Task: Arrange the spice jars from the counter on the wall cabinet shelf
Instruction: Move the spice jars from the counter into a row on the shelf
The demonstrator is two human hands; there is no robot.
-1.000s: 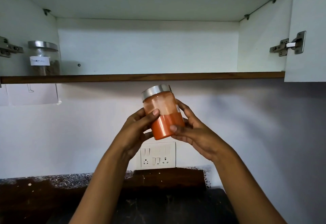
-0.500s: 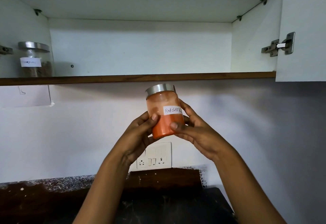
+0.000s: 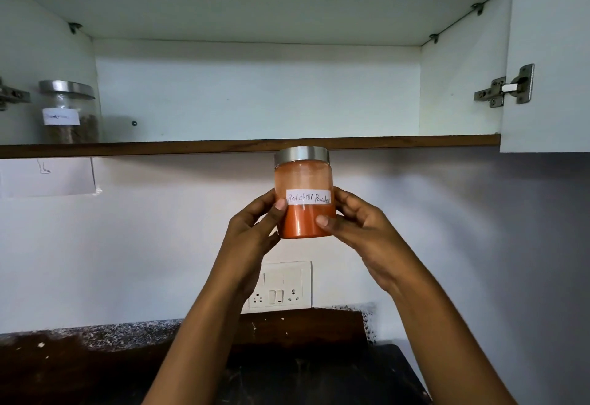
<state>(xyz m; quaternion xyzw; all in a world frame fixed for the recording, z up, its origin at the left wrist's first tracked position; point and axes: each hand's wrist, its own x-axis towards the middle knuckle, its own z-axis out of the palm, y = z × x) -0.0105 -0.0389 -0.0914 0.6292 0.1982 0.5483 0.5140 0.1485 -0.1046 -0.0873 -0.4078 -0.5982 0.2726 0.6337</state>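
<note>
Both hands raised, gripping one jar between them. Left hand (image 3: 255,229) clasps the jar's left side, thumb across the front just under the label's left end. Right hand (image 3: 357,226) clasps the right side, thumb pressed on the lower front, fingers wrapped behind.

Left to right:

Paper sheet (image 3: 48,176) stuck to the wall below the shelf, far left; faint sketch on it, too small to read.

Brown jar (image 3: 68,114) on the shelf's far left, upright, steel lid, white label unreadable, brown contents in the lower part. Hinge (image 3: 12,95) just beside it at the frame edge.

Shelf (image 3: 159,148), wood-edged, white cabinet interior behind it.

Chilli jar (image 3: 303,194) held upright in front of the wall, steel lid overlapping the shelf's front edge in this view. Label reads "Red chilli Powder", facing the camera. Orange-red powder fills the lower part; dusty film above.

Socket plate (image 3: 284,286) on the wall below the jar, partly behind the left forearm.

Counter (image 3: 95,369) dark, at bottom.

Door (image 3: 549,53) open at right, hinge (image 3: 507,87) on its inner face.
</note>
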